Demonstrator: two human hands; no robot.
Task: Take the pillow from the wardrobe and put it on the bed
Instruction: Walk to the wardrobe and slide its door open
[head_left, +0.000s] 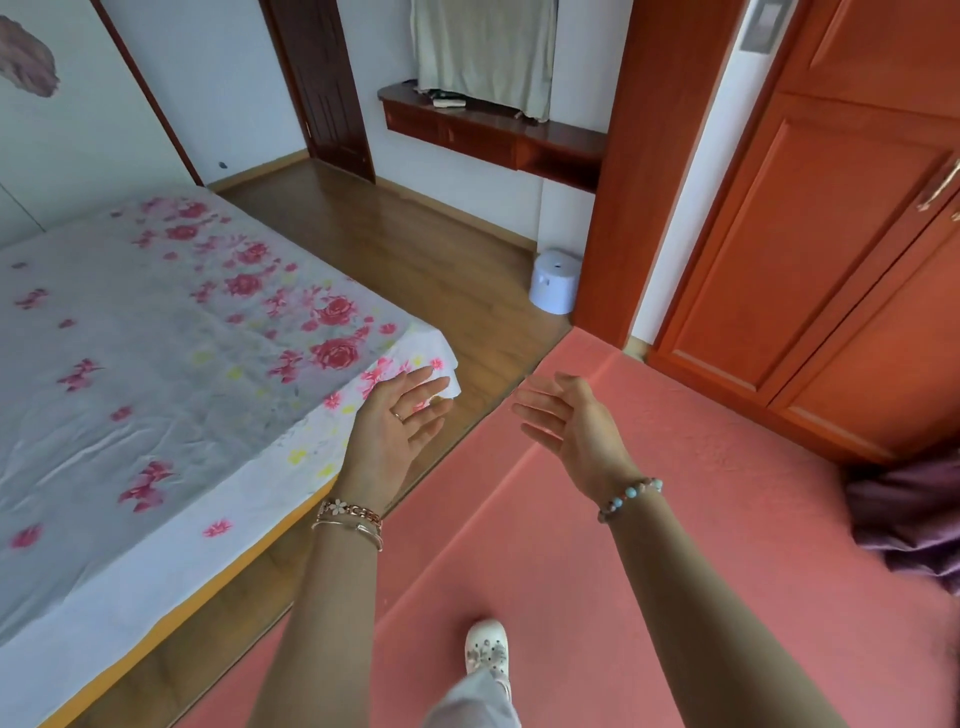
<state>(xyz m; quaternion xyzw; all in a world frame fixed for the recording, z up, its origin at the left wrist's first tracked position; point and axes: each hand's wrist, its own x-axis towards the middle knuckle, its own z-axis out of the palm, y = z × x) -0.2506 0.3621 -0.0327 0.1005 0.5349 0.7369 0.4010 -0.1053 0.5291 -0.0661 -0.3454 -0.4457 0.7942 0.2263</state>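
Head view:
Left hand: raised near bed corner, fingers spread wide, holding nothing.
Right hand: raised over pink carpet, fingers spread wide, holding nothing.
Wardrobe: right, doors closed.
Pillow: out of sight.

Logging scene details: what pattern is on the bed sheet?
White bed sheet with pink-red roses, shown best in the head view.
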